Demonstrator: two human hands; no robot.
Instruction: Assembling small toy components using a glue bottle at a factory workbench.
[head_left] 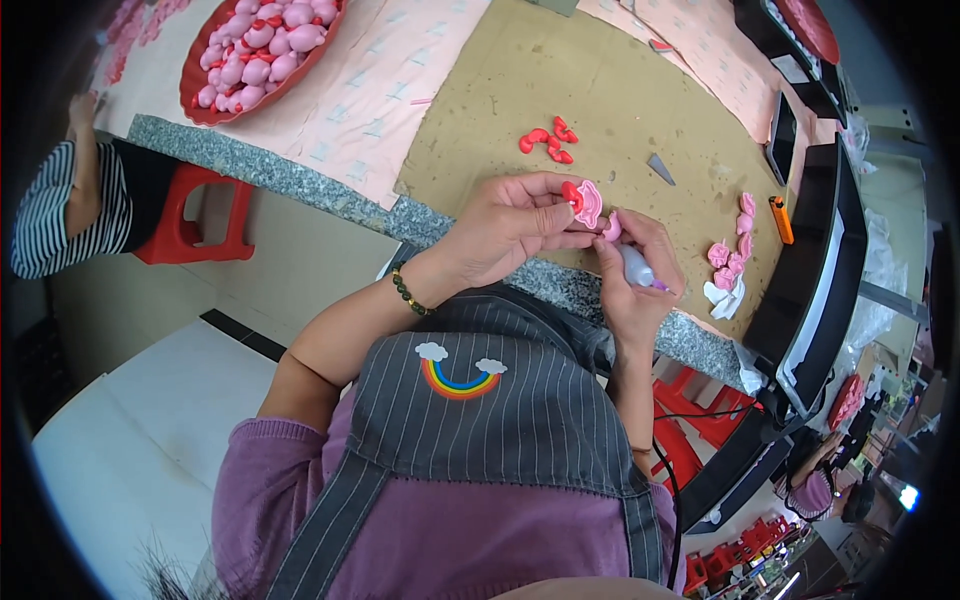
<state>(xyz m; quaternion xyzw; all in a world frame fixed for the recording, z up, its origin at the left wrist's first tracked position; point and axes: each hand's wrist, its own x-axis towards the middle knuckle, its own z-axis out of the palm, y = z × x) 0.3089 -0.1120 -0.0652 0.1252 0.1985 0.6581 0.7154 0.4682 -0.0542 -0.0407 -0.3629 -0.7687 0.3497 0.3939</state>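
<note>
My left hand (510,228) pinches a small molded pink piece (589,205) with a red part (571,195) beside its fingertips. My right hand (640,275) is closed around a small translucent whitish bottle (635,266) with a purple end. A rounded pink piece (612,229) sits at its thumb and fingertips, close to the left hand's fingers. Just beyond both hands, several curved red pieces (538,140) lie on the tan work mat (480,120). To the right are several pink pieces (722,256) beside a crumpled white tissue (725,297).
A red bowl (190,95) heaped with pink and red pieces stands at far left. On the mat lie a pointed grey blade (660,168) and an orange utility knife (781,220). Black trays (815,270) line the right side. Left of the table, a person in stripes (60,215) is near a red stool (205,215).
</note>
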